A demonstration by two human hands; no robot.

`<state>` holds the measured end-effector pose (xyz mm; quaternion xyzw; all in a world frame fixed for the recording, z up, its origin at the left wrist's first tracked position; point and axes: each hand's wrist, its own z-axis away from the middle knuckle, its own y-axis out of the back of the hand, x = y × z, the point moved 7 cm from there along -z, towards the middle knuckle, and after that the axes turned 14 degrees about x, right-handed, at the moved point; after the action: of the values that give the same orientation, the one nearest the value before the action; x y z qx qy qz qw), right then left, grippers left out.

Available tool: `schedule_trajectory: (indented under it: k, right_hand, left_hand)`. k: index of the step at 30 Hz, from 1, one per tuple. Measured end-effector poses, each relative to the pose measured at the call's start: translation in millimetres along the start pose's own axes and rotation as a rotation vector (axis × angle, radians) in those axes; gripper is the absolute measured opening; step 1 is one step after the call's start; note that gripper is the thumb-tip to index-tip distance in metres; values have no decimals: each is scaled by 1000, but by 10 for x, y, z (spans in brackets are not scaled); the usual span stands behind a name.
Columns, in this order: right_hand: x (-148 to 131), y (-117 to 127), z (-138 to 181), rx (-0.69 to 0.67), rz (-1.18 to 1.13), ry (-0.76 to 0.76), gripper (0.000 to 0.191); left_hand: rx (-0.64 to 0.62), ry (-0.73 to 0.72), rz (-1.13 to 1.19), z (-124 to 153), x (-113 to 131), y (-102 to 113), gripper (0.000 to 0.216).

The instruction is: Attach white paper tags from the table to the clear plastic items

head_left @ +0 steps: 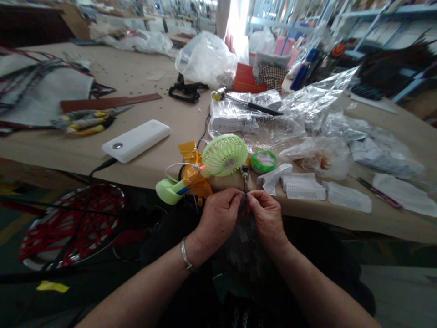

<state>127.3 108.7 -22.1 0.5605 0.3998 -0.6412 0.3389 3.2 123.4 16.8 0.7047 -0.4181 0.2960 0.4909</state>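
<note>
My left hand is closed in a pinch at the table's front edge, fingertips pressed together. Facing it, my right hand pinches too, and the two sets of fingertips nearly meet. Whatever lies between them is small, dark and mostly hidden. Just beyond the fingertips stands a thin metal rod with a dark round top; I cannot tell whether the fingers touch it. Blurred translucent strips show below the hands. A light green fan, taped at its handle, sits close to my left hand. Right of it is a green-rimmed round tub.
White label stacks line the front edge at right, near a seam ripper-like pink tool. A hammer lies on plastic bags behind. Left are a white power bank with a cable, pliers and a brown strip.
</note>
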Motion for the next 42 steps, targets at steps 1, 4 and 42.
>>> schedule_trajectory:
  k: [1,4,42]
  right_hand:
    - [0,-3,-1,-2,-2,0,15]
    - [10,-2,9,-6,-19,-1,14]
    - [-616,413,14,50,958,1203,11]
  left_hand:
    - [5,0,0,-3,2,1,23]
    - [9,1,23,11,11,5,23]
    - [-179,231,66,463,-339,-231,18]
